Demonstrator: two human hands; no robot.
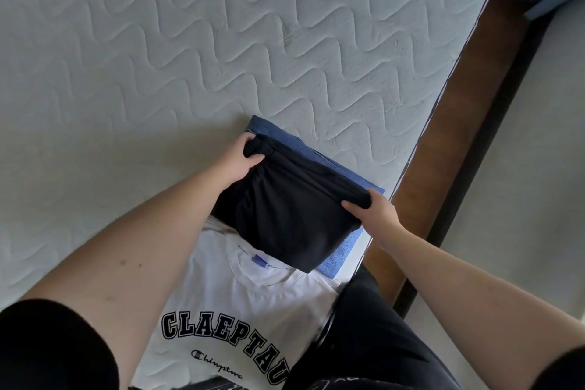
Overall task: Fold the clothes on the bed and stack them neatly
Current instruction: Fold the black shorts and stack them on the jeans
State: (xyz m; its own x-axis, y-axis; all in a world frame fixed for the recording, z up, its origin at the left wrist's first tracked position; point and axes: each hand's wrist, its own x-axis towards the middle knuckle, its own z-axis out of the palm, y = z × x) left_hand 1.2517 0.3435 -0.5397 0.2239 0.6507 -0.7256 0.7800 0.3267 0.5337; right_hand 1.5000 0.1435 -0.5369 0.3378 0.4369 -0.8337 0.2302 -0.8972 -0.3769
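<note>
Bedroom, bare quilted mattress (221, 41) (wavy stitching), brown bed frame (468, 98)

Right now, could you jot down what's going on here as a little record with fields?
Setting: quilted white mattress, wooden bed frame along its edge
Being handled: folded black garment
Left hand: grips the garment's far left corner
Right hand: grips its right corner
Underneath: folded blue garment, the black one lying on it
Nearby: white printed T-shirt, spread flat, its collar partly under the black garment
Stack so far: blue below, black on top
</note>
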